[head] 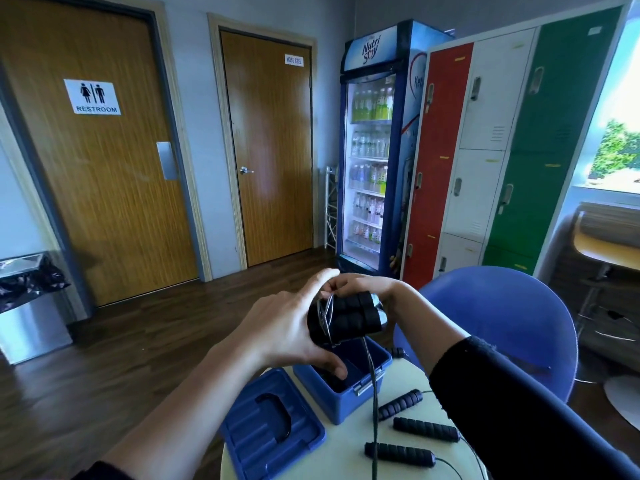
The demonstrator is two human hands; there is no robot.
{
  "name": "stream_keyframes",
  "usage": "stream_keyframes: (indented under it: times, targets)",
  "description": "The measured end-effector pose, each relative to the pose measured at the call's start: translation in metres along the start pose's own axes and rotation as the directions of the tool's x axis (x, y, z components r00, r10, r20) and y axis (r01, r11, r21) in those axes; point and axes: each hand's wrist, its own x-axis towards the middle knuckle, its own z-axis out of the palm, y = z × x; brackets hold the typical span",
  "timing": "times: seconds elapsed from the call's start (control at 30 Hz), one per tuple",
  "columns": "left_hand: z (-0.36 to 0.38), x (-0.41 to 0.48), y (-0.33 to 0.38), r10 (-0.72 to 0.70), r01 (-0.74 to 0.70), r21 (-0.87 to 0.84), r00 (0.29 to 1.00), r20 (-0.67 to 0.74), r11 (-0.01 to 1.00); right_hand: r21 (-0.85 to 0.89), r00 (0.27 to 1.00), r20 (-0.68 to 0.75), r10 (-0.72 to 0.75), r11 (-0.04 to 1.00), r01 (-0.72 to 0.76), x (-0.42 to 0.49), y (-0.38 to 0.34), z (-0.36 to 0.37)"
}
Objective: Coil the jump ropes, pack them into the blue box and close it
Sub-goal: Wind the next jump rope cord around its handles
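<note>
Above the open blue box (349, 398) I hold a jump rope (349, 315): two black foam handles side by side with thin cord wound around them. My left hand (287, 327) grips the bundle from the left. My right hand (367, 285) holds it from behind and above, fingers on the cord. A loose length of cord (374, 403) hangs from the bundle down past the box's front. The box's lid (270, 431), with a black handle, lies flat to the left of the box. Three more black handles (400, 404), (426, 429), (398, 453) lie on the table by the box.
The box and lid sit on a small round pale table (346, 452). A blue chair (498, 317) stands just behind it on the right. Farther off are a drinks fridge (372, 150), lockers (485, 143), two wooden doors and a steel bin (31, 306) at left.
</note>
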Motion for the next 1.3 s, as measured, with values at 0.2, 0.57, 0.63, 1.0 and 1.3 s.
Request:
stream_keyframes:
  times: [0.2,0.57,0.63,1.0,1.3]
  targets:
    - [-0.003,-0.001,-0.005,0.007,-0.013,-0.067,0.997,-0.077,0.998,0.169,0.990,-0.137,-0.018,0.985,0.041,-0.011,0.021,0.017]
    - [-0.007,0.009,-0.038,-0.358,0.366,0.110,0.930,-0.090,0.924,-0.246,0.916,-0.398,0.056,0.955,-0.166,0.000,0.077,0.071]
    - [-0.005,0.011,-0.040,-0.427,0.434,0.197,0.901,-0.080,0.879,-0.454,0.838,-0.525,-0.152,0.882,-0.124,-0.004,0.081,0.078]
    - [-0.004,0.015,-0.031,-0.251,0.203,0.446,0.967,0.050,0.872,-0.886,0.749,0.068,-0.659,0.305,0.349,-0.027,-0.019,0.050]
    - [-0.025,0.007,-0.021,-0.052,0.046,0.034,0.972,0.228,0.998,-0.543,0.911,-0.011,-0.411,0.768,0.340,0.000,-0.053,0.017]
